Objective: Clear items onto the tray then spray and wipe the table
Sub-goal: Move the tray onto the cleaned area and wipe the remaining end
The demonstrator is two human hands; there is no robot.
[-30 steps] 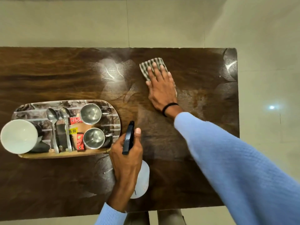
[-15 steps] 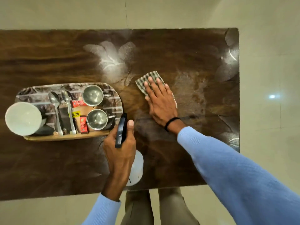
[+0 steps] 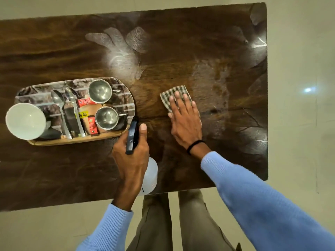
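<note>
Pointing lengthwise away across the table [image 3: 54, 169], spray bottle [image 3: 132, 138] in left hand [image 3: 131, 160]

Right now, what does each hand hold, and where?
The left hand grips the spray bottle at its neck, below the trigger head. The right hand grips nothing; flat, it presses the checked cloth.

The right hand [image 3: 186, 122] presses a checked cloth [image 3: 174, 95] flat on the table [image 3: 54, 169]; the left hand [image 3: 131, 153] grips a spray bottle [image 3: 149, 175].

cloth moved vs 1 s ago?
Yes. The cloth under the right hand slid toward the person: from beyond the tray to level with it.
</note>
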